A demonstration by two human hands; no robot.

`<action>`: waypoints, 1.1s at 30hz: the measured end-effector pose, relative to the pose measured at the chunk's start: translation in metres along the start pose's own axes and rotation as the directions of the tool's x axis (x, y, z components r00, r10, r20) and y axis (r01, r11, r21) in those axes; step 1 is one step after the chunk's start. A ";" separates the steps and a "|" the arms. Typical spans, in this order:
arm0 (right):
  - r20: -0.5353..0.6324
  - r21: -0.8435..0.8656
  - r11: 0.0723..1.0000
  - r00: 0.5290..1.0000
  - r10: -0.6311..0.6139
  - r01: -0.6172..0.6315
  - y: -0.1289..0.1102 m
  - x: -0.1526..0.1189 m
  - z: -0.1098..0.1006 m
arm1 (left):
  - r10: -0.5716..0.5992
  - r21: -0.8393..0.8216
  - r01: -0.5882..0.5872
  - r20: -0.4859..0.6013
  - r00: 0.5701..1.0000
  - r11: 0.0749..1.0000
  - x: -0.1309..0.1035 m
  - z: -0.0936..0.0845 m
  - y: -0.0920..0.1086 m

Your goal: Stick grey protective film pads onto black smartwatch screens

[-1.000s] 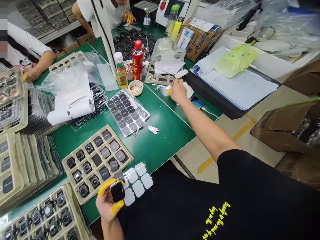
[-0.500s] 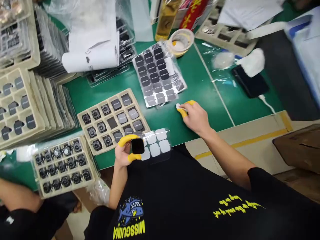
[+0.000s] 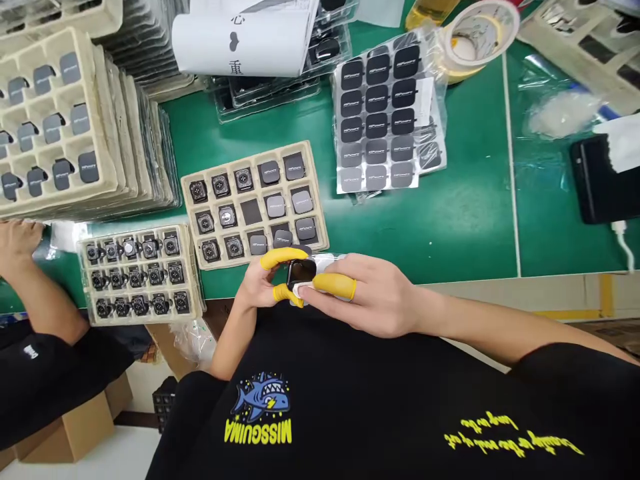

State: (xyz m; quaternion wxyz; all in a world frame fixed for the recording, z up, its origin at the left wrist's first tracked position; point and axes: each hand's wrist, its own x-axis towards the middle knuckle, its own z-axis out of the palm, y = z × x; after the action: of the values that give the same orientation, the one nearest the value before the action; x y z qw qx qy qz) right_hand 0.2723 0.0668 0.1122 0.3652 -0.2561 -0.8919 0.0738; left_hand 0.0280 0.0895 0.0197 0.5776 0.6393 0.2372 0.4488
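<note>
My left hand, with yellow finger cots on thumb and finger, grips a square black smartwatch by its edges, screen up. Closed over the watch's near side is my right hand, also in yellow cots, pinching a small white pad against its lower edge. A clear sheet of pale square stickers shows partly beyond the right fingers; most of it is hidden. Just past my hands lies a beige tray of smartwatches, some dark side up, some covered with grey square stickers; one middle compartment holds no watch.
A second watch tray lies left, near a co-worker's hand. Tall tray stacks stand behind it. Bagged black sticker sheets, tape rolls and a black device with a white cable lie on the green table.
My right hand has come left from the table to the watch, bringing the white pad. The sticker sheet is now mostly covered. The head view has shifted.
</note>
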 end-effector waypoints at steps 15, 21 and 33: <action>0.004 -0.146 0.950 0.960 0.280 -0.277 0.022 -0.004 0.007 | -0.130 -0.075 0.114 -0.268 0.955 0.991 -0.019 -0.005 -0.001; 0.079 0.022 0.987 0.985 0.156 -0.158 0.002 0.007 -0.006 | -0.036 -0.061 0.022 -0.224 0.974 0.998 -0.009 -0.006 0.003; -0.026 -0.194 0.953 0.973 0.231 -0.232 0.014 0.015 0.029 | -0.079 -0.118 0.061 -0.156 0.985 0.991 -0.007 -0.005 -0.005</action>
State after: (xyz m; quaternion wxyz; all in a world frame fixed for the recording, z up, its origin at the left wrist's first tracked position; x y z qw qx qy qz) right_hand 0.2487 0.0880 0.0957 0.3284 -0.3935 -0.8582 0.0277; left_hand 0.0214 0.0880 0.0123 0.6073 0.5587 0.2794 0.4908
